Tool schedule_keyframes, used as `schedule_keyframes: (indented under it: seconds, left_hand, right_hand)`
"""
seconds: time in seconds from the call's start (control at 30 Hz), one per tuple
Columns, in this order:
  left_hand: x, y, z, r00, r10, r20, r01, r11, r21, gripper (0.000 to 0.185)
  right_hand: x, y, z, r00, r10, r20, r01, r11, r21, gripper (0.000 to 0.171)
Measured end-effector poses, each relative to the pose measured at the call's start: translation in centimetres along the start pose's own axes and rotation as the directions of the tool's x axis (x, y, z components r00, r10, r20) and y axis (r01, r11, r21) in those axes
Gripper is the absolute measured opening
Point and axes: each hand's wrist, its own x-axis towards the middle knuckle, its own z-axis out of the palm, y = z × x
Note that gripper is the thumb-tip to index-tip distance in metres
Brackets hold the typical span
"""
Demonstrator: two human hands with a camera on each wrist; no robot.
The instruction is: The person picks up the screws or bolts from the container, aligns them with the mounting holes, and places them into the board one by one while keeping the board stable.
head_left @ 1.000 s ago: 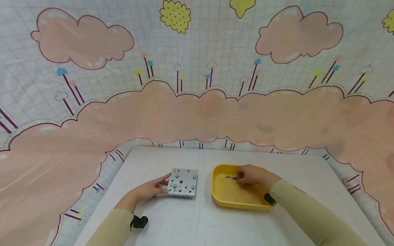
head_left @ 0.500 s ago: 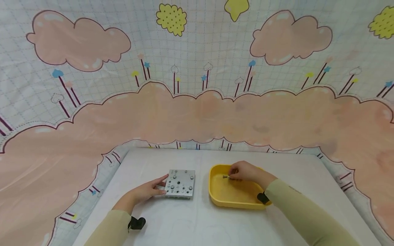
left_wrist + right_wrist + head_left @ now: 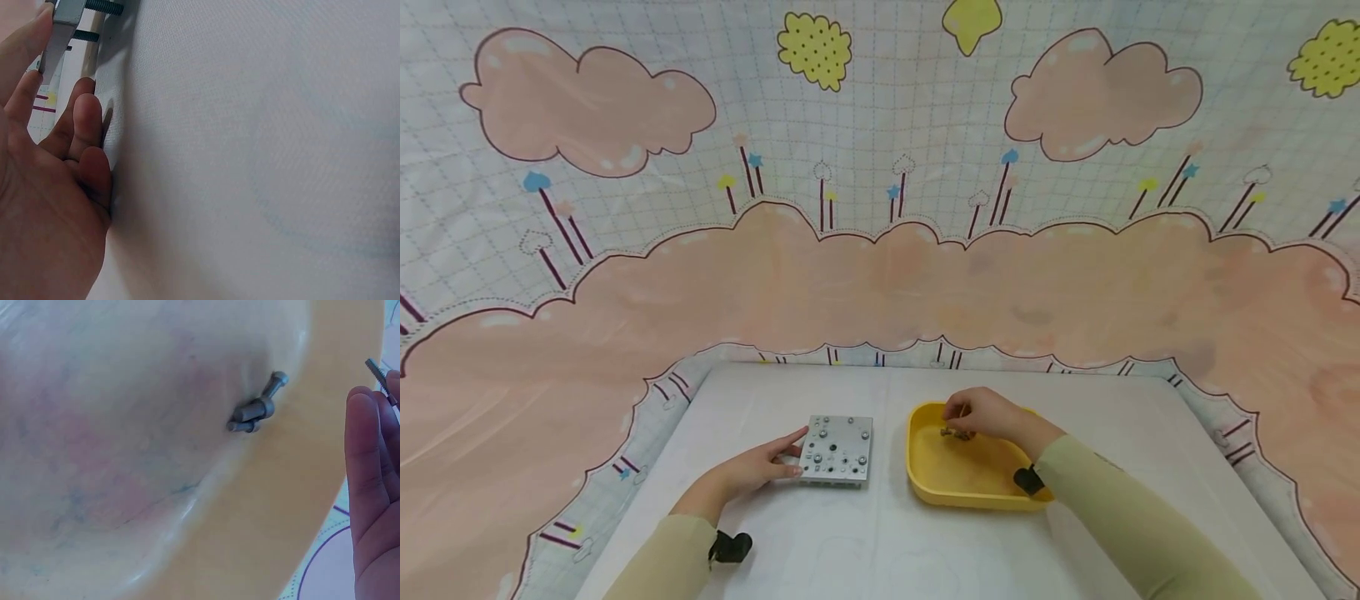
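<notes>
The right hand's fingers (image 3: 369, 456) are curled and pinch one bolt (image 3: 377, 374); only its threaded tip shows past the fingertips in the right wrist view, so how much of the shank they cover cannot be told. That right hand (image 3: 981, 414) hangs over the far left part of the yellow tray (image 3: 970, 496), which sits on the right half of the surface (image 3: 880, 542), near its middle.

Below the hand, a small cluster of loose bolts (image 3: 255, 409) lies on the tray floor against the curve of its wall. In the right wrist view they lie to the left of the fingers and apart from them, with their long axes slanting across the floor and one head pointing up and right. The held bolt's axis runs about in line with the fingers.

The left hand (image 3: 752, 471) rests on the surface with its fingers nearly straight, its fingertips pressed against the left edge of the metal plate (image 3: 837, 450). It curls round nothing. In the left wrist view the plate's edge (image 3: 59, 37) shows beside the fingertips, with threaded posts under it.

The plate lies left of the tray, just beside it with a narrow gap of surface between. From the held bolt the plate lies to the left and slightly toward the person. The right hand is nearer to the loose bolts, the left hand to the plate, whose top shows several holes and fitted bolt heads.
</notes>
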Motion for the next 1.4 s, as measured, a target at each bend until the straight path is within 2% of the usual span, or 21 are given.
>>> schedule_keyframes:
  seconds: [0.33,0.73,1.1,1.4]
  left_hand:
    - [0.0,-0.1,0.1,1.0,0.009,0.013,-0.009,1.0,0.008,0.083]
    - [0.1,0.0,-0.2,1.0,0.001,-0.003,-0.001,1.0,0.006,0.083]
    - [-0.1,0.1,-0.8,1.0,0.021,0.012,-0.022,1.0,0.023,0.083]
    - [0.1,-0.5,-0.1,0.999,0.036,0.005,-0.036,0.999,0.0,0.08]
  right_hand:
    - [1.1,-1.4,0.6,1.0,-0.021,0.006,0.021,1.0,0.004,0.008]
    - [3.2,-4.6,1.6,0.999,-0.029,0.017,0.029,1.0,-0.012,0.006]
    - [5.6,-7.9,2.9,0.995,-0.088,0.047,0.088,0.996,-0.001,0.007]
    - [7.3,-9.5,4.5,0.987,-0.151,0.054,0.149,0.988,0.027,0.007]
